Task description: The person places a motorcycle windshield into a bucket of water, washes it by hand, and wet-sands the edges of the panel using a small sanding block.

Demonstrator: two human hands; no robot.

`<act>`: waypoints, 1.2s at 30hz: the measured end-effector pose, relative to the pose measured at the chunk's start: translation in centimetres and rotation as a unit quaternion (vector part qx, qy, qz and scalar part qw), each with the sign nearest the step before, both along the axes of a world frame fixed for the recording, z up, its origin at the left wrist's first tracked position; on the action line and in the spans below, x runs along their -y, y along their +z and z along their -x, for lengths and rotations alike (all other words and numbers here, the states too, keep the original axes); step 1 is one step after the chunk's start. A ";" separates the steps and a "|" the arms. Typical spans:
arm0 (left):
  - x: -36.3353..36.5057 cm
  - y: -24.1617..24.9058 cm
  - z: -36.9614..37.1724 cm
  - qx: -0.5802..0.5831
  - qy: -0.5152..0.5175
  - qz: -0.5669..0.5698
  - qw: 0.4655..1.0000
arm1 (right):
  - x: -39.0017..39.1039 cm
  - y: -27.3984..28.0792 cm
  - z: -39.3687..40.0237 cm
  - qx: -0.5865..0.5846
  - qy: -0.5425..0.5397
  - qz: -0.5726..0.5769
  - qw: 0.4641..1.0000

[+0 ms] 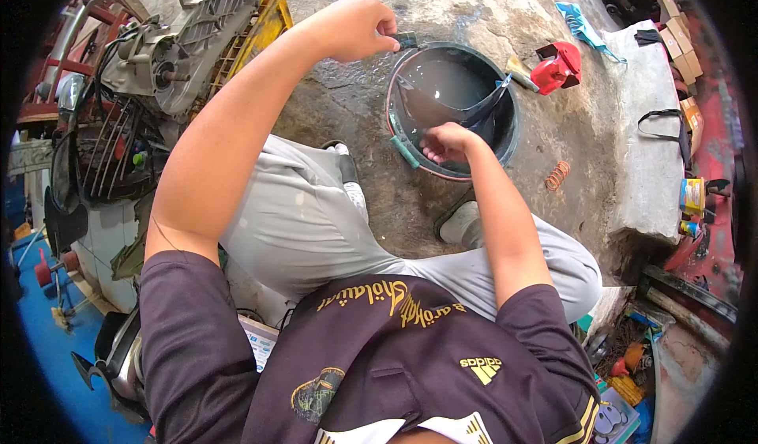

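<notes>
Although clutter crowds the left side, a metal engine casing point(136, 69) shows plainly there, with a yellow crate point(272, 19) just to its right. Next comes the person's left hand point(357, 29), stretched forward with its fingers curled in, their tips at a dark tab point(407, 40) beside the bucket's far left edge; whether they pinch it cannot be told.

The dark bucket point(516, 124) stands on the wet floor point(371, 199) in front of the person's parted knees. It holds murky water point(450, 80), and a dark curved panel point(483, 112) lies inside it. The right hand point(448, 142) is over the near part of the bucket, its fingers loosely bent; whether they grip anything cannot be told.

Farther right, a red packet point(557, 69) lies near the rim and a copper-coloured spring point(557, 175) rests on the floor. A blue packet point(583, 25) lies near the pale concrete block point(643, 159), beyond which stands a yellow tin point(692, 197).
</notes>
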State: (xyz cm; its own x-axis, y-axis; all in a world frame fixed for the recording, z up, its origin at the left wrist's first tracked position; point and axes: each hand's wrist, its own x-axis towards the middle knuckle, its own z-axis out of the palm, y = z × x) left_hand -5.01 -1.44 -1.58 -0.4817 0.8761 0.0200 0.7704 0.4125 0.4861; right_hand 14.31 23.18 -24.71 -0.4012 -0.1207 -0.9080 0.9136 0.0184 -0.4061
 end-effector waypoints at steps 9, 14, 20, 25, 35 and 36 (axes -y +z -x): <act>-0.1 0.0 0.6 0.017 0.004 0.001 1.000 | 0.3 6.5 4.9 -0.105 -0.053 0.011 0.993; 0.3 0.1 0.8 0.005 0.007 0.007 1.000 | -0.6 2.1 9.6 -0.186 -0.120 0.103 0.970; 0.5 -0.1 0.9 0.014 0.003 0.012 1.000 | 3.5 7.1 10.3 -0.287 -0.148 -0.036 0.946; 0.2 -0.5 1.1 0.022 0.010 0.018 1.000 | 3.6 7.1 9.2 -0.351 -0.121 -0.097 0.923; 0.0 -0.1 0.4 0.029 0.012 0.036 0.999 | -0.8 -1.8 0.5 -0.091 0.378 -0.384 0.838; 0.0 0.0 0.3 0.021 0.005 0.030 0.999 | -2.2 -4.8 0.1 -0.099 0.481 -0.376 0.786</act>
State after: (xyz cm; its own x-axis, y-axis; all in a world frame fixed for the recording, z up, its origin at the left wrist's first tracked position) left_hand -5.36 -1.43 -1.59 -0.4904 0.8699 -0.0525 0.7455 0.4499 0.4917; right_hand 14.20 25.39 -29.54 -0.5963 0.0866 -0.7981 0.2507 0.9645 -0.0827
